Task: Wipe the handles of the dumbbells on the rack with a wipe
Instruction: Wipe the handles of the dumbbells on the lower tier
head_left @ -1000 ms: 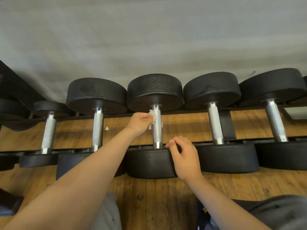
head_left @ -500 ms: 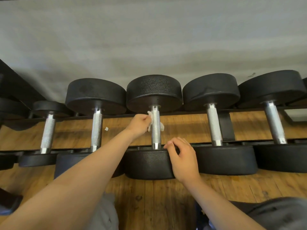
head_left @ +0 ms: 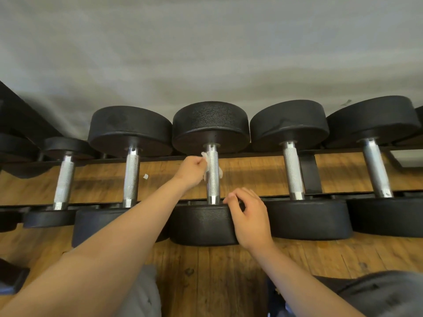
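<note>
Grey wall (head_left: 206, 53) backs the black steel rack (head_left: 309, 177). Your left hand (head_left: 191, 169) pinches the crumpled white wipe (head_left: 206, 161) round the far end of the middle dumbbell's knurled steel handle (head_left: 212, 181). It has barely shifted in a second, so the near stretch likely awaits wiping. Your right hand (head_left: 249, 216) curls over the near black head (head_left: 201, 225), steadying it.

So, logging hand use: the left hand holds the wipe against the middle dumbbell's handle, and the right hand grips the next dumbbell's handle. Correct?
Not quite. The left hand does hold the wipe against the middle dumbbell's handle, but the head view shows the right hand holding that same dumbbell's near head, not gripping the next handle.
</note>
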Demonstrator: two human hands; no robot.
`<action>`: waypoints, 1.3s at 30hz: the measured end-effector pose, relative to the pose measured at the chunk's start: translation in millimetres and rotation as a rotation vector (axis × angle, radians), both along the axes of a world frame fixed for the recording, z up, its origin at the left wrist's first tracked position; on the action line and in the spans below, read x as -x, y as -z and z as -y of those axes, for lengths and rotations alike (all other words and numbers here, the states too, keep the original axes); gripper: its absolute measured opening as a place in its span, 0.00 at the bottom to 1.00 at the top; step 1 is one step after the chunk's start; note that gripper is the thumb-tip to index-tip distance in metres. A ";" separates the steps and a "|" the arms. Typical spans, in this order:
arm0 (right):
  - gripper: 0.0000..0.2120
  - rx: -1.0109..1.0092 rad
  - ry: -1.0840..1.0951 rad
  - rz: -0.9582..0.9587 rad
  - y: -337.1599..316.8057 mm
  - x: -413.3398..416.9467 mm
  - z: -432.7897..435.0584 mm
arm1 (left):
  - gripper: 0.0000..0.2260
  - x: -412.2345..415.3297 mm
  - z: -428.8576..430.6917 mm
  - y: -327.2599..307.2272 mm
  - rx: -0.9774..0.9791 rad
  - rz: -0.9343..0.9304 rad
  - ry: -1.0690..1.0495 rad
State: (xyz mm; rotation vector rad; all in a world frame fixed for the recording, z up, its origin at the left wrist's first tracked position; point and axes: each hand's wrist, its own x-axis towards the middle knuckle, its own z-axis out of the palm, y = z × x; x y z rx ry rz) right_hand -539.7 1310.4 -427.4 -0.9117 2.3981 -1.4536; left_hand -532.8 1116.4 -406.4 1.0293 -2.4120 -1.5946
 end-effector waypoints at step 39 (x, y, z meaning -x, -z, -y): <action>0.14 0.012 0.009 -0.017 1.0 1.8 1.0 | 0.11 -28.1 -16.3 -5.1 0.072 0.269 0.248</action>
